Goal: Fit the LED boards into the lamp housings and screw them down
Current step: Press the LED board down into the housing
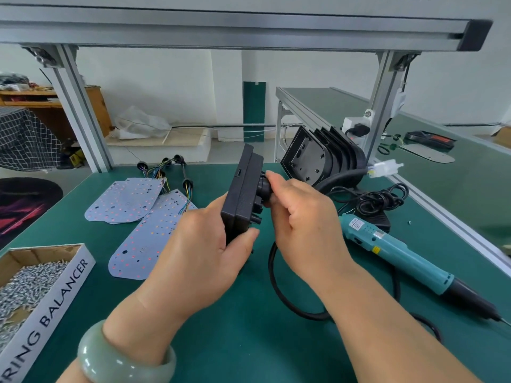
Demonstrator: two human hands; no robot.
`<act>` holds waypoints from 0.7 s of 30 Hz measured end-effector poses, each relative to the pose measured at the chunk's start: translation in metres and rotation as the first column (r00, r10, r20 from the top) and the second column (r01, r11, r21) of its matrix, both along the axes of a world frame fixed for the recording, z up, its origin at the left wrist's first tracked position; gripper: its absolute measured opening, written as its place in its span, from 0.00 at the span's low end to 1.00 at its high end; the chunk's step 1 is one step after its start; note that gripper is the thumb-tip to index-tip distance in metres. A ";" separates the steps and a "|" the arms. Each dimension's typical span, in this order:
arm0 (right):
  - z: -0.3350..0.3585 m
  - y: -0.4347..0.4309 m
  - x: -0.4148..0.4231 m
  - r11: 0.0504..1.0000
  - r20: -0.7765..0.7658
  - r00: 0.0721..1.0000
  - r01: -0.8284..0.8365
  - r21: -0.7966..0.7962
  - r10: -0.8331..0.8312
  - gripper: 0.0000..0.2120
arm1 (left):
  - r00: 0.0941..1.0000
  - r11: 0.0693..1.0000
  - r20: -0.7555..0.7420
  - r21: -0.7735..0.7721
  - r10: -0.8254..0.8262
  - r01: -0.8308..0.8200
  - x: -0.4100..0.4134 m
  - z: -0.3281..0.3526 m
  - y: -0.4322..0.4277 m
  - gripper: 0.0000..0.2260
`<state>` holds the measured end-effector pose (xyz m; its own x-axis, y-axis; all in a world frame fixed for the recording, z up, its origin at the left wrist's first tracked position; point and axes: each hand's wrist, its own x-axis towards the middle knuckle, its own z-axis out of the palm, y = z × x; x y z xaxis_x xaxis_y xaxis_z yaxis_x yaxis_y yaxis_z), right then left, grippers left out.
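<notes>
Early days: both hands, left (204,244) and right (301,217), grip one housing (240,194), fingers clamped on it; LED boards (138,217) lie unfitted far left.

The green tabletop (249,341) carries several white LED boards (124,201) on its far left, overlapping one another, with their coloured wires (171,172) trailing toward the back edge. A cardboard box (59,293) of loose screws (27,283) sits at the near left corner. A row of black lamp housings (318,156) stands on edge at the far right. A coiled black cable (378,200) lies just beside it, and a teal electric screwdriver (398,252) lies nearer, its tip toward the near right.
</notes>
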<state>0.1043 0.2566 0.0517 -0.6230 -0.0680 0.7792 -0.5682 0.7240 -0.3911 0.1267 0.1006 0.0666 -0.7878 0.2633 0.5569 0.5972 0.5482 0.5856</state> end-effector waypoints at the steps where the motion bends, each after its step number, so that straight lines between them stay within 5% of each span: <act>1: -0.002 -0.003 0.000 0.999 0.039 0.999 -0.019 -0.050 0.021 0.14 | 1.000 1.000 -0.016 -0.013 -0.023 0.023 0.001 0.002 0.001 0.08; 5: -0.004 -0.003 -0.008 0.868 0.247 0.928 -0.133 -0.479 0.278 0.19 | 0.940 0.947 0.128 0.093 -0.317 0.307 0.001 0.004 -0.001 0.18; 7: -0.004 0.003 -0.010 0.791 0.251 0.872 -0.217 -0.572 0.421 0.19 | 0.941 0.940 0.159 0.222 -0.299 0.261 -0.007 0.000 -0.007 0.16; 9: -0.005 0.005 -0.008 0.713 0.230 0.792 -0.330 -0.619 0.566 0.19 | 0.985 0.965 0.145 0.257 -0.096 0.056 -0.020 -0.007 -0.013 0.17; 10: -0.005 0.005 -0.007 0.673 0.219 0.748 -0.378 -0.636 0.627 0.19 | 0.985 0.974 0.171 0.226 -0.024 -0.016 -0.024 -0.009 -0.014 0.26; 12: -0.003 0.004 -0.003 0.617 0.226 0.667 -0.433 -0.657 0.709 0.21 | 0.953 0.970 0.269 0.230 -0.137 0.074 -0.032 -0.013 -0.015 0.42; 14: 0.002 0.006 0.000 0.637 0.270 0.625 -0.490 -0.596 0.733 0.23 | 0.892 0.917 0.309 0.329 -0.331 0.226 -0.036 -0.016 -0.018 0.34; 16: 0.007 0.016 0.003 0.717 0.355 0.630 -0.529 -0.455 0.690 0.29 | 0.892 0.894 0.298 0.397 -0.341 0.209 -0.038 -0.019 -0.022 0.23; 18: 0.011 0.031 0.004 0.835 0.469 0.691 -0.474 -0.281 0.550 0.39 | 0.938 0.900 0.276 0.428 -0.212 0.077 -0.041 -0.022 -0.023 0.20; 21: 0.016 0.044 0.011 0.984 0.582 0.803 -0.176 0.019 0.132 0.47 | 0.953 0.830 0.302 0.533 -0.003 -0.166 -0.046 -0.021 -0.024 0.18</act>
